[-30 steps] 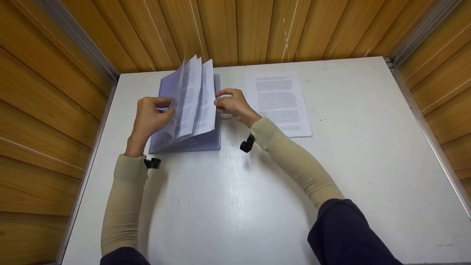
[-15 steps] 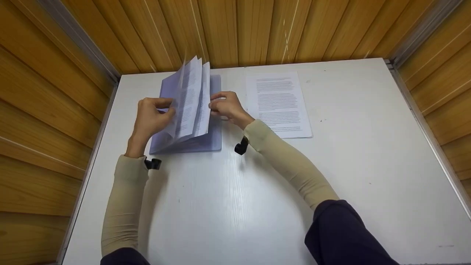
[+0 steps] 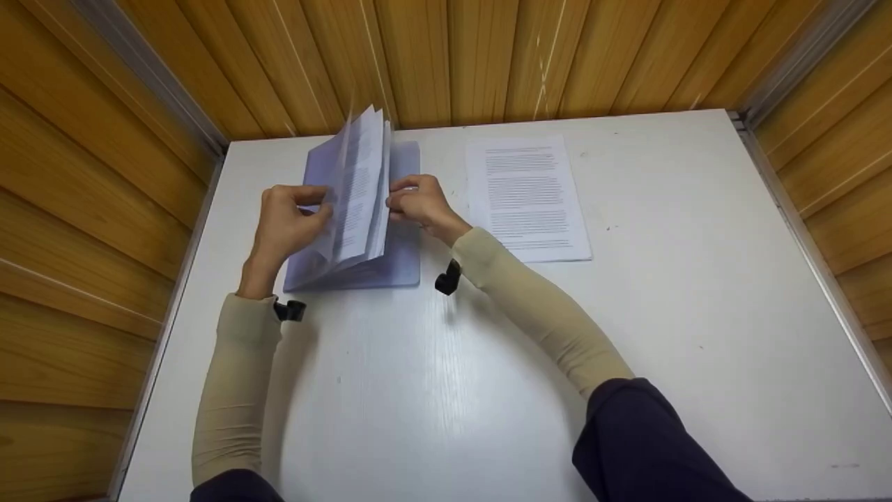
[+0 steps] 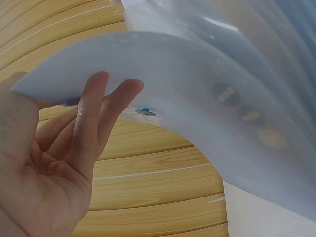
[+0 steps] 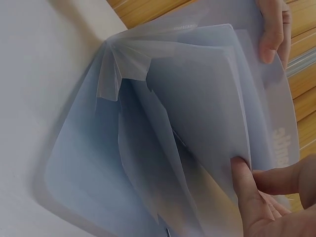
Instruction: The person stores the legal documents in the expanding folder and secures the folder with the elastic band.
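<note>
In the head view, a translucent purple display book (image 3: 404, 258) with clear pockets stands half open on the left of the table. My left hand (image 3: 289, 219) pinches its raised front cover, which bows in the left wrist view as a pale translucent sheet (image 4: 163, 74). Printed pages (image 3: 359, 202) show inside the lifted pockets. My right hand (image 3: 421, 206) grips the outer edge of the gathered pockets between thumb and fingers. The right wrist view shows this pinch on a pocket (image 5: 197, 89), with looser pockets fanned below it.
A printed paper stack (image 3: 526, 195) lies flat on the white table (image 3: 432, 390), to the right of the book. Wood-plank walls (image 3: 488, 63) rise behind the table and at both sides. Black wrist cameras (image 3: 447, 277) hang at both cuffs.
My right hand has moved left, bringing the pocket edges closer to the pages near the left hand. The gap between the pages has narrowed. The left hand stays in place.
</note>
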### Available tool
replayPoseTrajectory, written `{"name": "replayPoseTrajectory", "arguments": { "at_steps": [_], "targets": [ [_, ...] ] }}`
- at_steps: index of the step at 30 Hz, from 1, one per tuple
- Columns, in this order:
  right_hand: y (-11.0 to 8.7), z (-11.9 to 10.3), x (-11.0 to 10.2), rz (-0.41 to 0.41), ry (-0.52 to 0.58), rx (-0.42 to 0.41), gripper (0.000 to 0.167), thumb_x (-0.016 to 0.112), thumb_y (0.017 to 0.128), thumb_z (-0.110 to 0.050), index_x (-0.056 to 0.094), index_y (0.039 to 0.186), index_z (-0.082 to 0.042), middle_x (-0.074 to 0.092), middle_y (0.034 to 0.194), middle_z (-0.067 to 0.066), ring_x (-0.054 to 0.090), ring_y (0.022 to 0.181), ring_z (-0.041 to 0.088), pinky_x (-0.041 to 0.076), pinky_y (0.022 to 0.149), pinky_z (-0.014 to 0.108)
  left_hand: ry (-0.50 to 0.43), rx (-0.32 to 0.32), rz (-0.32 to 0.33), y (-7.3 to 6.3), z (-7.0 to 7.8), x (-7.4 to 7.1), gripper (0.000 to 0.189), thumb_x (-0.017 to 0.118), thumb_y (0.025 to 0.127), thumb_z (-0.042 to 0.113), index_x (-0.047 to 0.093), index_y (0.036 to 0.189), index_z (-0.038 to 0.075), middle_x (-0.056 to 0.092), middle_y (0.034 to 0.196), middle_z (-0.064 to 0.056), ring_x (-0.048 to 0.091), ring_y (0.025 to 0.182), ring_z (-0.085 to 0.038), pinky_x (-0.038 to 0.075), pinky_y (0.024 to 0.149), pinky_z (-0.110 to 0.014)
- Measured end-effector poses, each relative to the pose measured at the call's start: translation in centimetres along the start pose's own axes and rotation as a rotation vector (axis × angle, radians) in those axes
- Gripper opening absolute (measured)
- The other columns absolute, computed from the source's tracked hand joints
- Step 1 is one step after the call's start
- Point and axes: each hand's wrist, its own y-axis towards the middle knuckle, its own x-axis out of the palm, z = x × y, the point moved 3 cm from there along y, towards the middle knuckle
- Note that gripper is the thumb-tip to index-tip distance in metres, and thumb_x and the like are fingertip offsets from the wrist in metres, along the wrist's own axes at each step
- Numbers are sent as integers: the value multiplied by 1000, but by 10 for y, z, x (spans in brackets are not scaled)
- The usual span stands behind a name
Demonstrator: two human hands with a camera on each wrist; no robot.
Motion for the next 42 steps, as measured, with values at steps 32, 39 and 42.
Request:
{"name": "replayPoseTrajectory", "arguments": {
  "at_steps": [32, 39, 42],
  "targets": [
    [-8, -5, 4, -46, 48, -20, 32, 68, 94, 13, 64, 126, 10, 76, 105, 18, 76, 84, 19, 65, 82, 32, -9, 14, 3, -1, 3, -2, 30, 69, 91, 2, 78, 119, -6, 78, 116, -24, 77, 106, -37, 51, 71, -6],
    [-16, -10, -5, -73, 66, -30, 40, 66, 95, 14, 59, 135, 15, 69, 127, 32, 76, 97, 29, 64, 89, 34, 0, 18, 16, -1, 1, -1, 30, 67, 91, 1, 79, 117, -5, 79, 115, -22, 78, 106, -36, 51, 71, -5],
    [-19, -11, -10, -79, 46, -45, 42, 67, 96, 13, 58, 136, 16, 65, 133, 35, 76, 101, 29, 63, 92, 35, -2, 16, 17, -1, 1, -1, 30, 66, 91, 1, 80, 117, -5, 79, 115, -23, 78, 105, -37, 51, 71, -5]
  ]
}}
